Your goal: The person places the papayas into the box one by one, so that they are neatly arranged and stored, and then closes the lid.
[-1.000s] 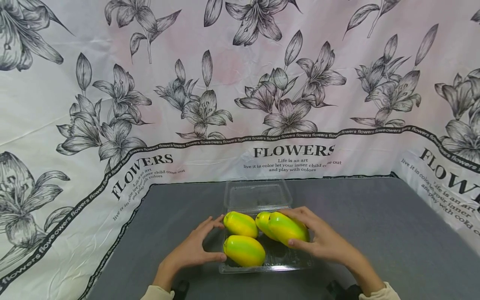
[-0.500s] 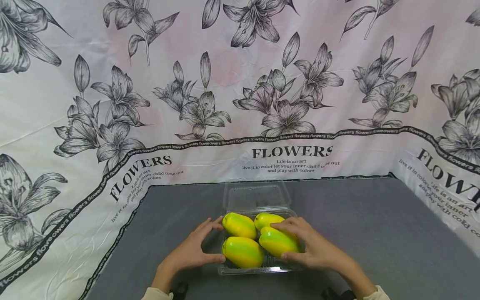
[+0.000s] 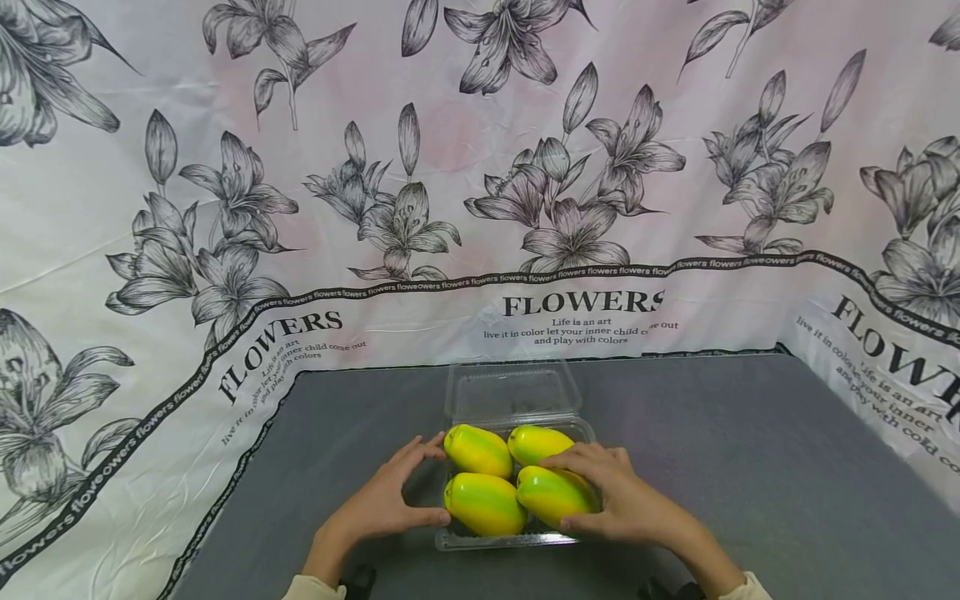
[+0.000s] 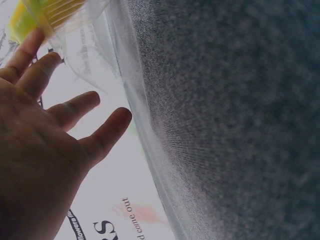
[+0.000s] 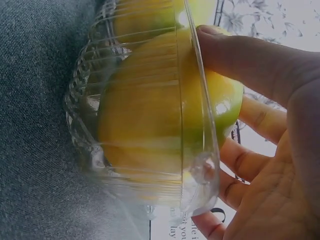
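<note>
Yellow-green mangoes fill a clear plastic clamshell box (image 3: 517,541) in two rows. My right hand (image 3: 633,500) holds the front right mango (image 3: 550,493), thumb on the near side and fingers over the far side. In the right wrist view that mango (image 5: 145,105) sits down inside the box, its top above the rim. My left hand (image 3: 378,502) is spread at the box's left side, beside the back left mango (image 3: 478,451) and front left mango (image 3: 486,505). The back right mango (image 3: 536,444) is partly hidden by my right fingers.
The box's clear lid (image 3: 513,392) lies folded back behind it. A grey cloth (image 3: 345,417) covers the table. White fabric printed with flowers (image 3: 420,325) hangs along the back and sides.
My right hand has brought its mango left and down into the front right part of the box, uncovering more of the back right mango. The left hand has stayed at the left side.
</note>
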Demonstrator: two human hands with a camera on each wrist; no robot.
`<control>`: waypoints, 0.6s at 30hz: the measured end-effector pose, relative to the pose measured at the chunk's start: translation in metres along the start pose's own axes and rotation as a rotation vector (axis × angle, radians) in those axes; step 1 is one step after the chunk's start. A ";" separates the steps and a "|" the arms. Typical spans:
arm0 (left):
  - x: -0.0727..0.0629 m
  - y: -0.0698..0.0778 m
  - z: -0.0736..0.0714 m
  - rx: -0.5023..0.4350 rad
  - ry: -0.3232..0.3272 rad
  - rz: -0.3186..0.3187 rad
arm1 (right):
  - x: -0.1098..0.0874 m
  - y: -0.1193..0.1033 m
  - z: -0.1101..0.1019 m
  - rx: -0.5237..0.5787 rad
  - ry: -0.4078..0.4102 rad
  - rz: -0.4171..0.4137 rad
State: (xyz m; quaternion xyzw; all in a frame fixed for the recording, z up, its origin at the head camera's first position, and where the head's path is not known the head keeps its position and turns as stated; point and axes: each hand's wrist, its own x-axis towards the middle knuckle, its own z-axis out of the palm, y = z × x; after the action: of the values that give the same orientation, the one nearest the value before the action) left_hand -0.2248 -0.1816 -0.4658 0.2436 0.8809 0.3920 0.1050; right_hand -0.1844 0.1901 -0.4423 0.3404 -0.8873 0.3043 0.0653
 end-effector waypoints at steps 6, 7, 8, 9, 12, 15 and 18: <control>0.001 -0.001 0.000 0.001 0.001 0.001 | -0.001 0.004 -0.002 0.036 0.037 0.013; 0.001 -0.001 0.001 0.000 0.001 0.003 | -0.001 0.005 -0.002 0.043 0.052 0.022; 0.001 -0.001 0.001 0.000 0.000 0.003 | -0.001 0.006 -0.003 0.053 0.070 0.031; 0.001 -0.001 0.001 -0.002 -0.002 0.002 | -0.001 0.008 -0.004 0.065 0.089 0.043; 0.001 -0.001 0.002 -0.007 -0.009 -0.004 | 0.001 0.013 -0.008 0.089 0.143 0.082; 0.001 -0.001 0.002 -0.014 -0.014 -0.015 | 0.005 0.021 -0.014 0.102 0.187 0.136; 0.000 -0.001 0.001 -0.021 -0.014 -0.017 | 0.009 0.031 -0.021 0.102 0.218 0.208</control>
State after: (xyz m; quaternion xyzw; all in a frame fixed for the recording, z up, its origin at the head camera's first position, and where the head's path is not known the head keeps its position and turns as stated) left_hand -0.2252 -0.1815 -0.4671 0.2377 0.8779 0.3988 0.1172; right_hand -0.2131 0.2149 -0.4379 0.2146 -0.8887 0.3893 0.1123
